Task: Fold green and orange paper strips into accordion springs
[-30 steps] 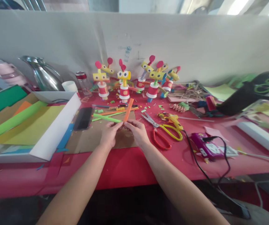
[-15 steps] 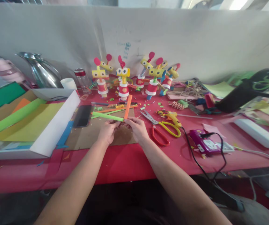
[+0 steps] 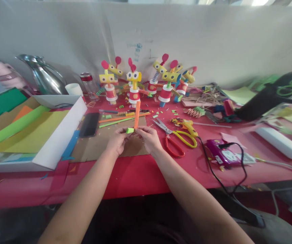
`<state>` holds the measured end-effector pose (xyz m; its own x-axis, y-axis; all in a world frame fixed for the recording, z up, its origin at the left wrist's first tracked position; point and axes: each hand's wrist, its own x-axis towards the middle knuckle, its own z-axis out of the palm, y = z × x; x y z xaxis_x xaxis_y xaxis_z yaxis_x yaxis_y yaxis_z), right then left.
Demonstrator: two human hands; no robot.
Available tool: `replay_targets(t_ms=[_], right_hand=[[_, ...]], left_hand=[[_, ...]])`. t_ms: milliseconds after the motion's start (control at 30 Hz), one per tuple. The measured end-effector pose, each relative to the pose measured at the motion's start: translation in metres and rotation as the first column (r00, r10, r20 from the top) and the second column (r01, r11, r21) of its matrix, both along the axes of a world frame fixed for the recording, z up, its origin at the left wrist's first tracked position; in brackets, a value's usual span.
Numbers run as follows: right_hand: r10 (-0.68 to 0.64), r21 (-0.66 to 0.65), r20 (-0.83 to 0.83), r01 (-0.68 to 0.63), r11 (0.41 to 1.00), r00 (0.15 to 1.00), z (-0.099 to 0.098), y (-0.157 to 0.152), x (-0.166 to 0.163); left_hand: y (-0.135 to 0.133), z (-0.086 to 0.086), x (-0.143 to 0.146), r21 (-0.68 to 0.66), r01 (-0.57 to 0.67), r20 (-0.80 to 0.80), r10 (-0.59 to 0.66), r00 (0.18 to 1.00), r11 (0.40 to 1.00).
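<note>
My left hand [image 3: 117, 139] pinches a bright green paper strip [image 3: 130, 130], of which only a short end shows by the thumb. Close beside it, my right hand [image 3: 149, 138] is closed on the lower end of an orange paper strip [image 3: 137, 116] that stands upright. Both strips meet between my fingertips, where their join is mostly hidden. Below the hands lies a brown cardboard sheet [image 3: 85, 150]. On its far part rest loose thin green strips [image 3: 117, 122] and small coiled paper springs [image 3: 130, 114].
Several paper-cup robot figures [image 3: 134, 88] stand along the wall. To the right lie scissors [image 3: 170, 134], a yellow glue gun [image 3: 188, 128] and a purple power box [image 3: 223, 154] with a black cord. Leftward are a phone [image 3: 89, 124] and a white box [image 3: 59, 135] of coloured paper.
The green strip, which stretched out leftward, now shows only a short end at my left thumb. The orange strip has turned more upright. Both hands have stayed nearly in place.
</note>
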<state>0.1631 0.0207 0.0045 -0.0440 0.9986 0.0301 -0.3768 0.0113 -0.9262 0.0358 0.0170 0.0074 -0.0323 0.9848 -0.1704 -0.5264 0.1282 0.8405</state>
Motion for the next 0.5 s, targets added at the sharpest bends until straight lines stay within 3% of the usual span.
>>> replay_targets(t_ms=[333,500], right_hand=[[-0.03,0.138,0.145,0.01,0.99,0.989,-0.014,0.002,0.0],[-0.047,0.174,0.175,0.016,0.985,0.984,-0.013,0.002,-0.001]], left_hand=[[0.0,0.002,-0.008,0.066,0.042,-0.168,-0.031,0.985,0.997],[0.001,0.0,-0.008,0.094,0.032,-0.136,-0.019,0.991,0.995]])
